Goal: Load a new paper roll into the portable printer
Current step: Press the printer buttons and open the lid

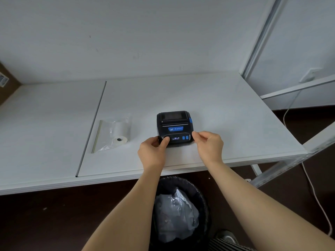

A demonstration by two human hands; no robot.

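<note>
Black portable printer (175, 127) flat on the white table (226, 109), near the front edge, lid shut, small lit display and two blue buttons on the near face, blue label above them, blue latch on the printer's right side.

Left hand (154, 151) at the printer's near-left corner, thumb pressed on the front face beside the display, other fingers curled around the corner; closed on the printer. Right hand (209, 144) at the printer's near-right corner, thumb and forefinger pinched together right against the edge; contact with the casing hard to confirm, so grip uncertain.

Paper roll (121, 133) left of the printer, apart from it, lying on its side on the table with the hollow core facing the viewer, sealed inside a clear plastic bag (107, 136). Seam (92, 127) in the table surface just beyond the bag, farther left from the printer.

Below the printer, under the table edge, black waste bin (181, 211) on the dark floor, crumpled plastic inside. White cable (311, 187) on the floor well right of the printer, beside the white metal frame (282, 169). Brown cardboard box (7, 84) far left of the printer, at the picture's edge.
</note>
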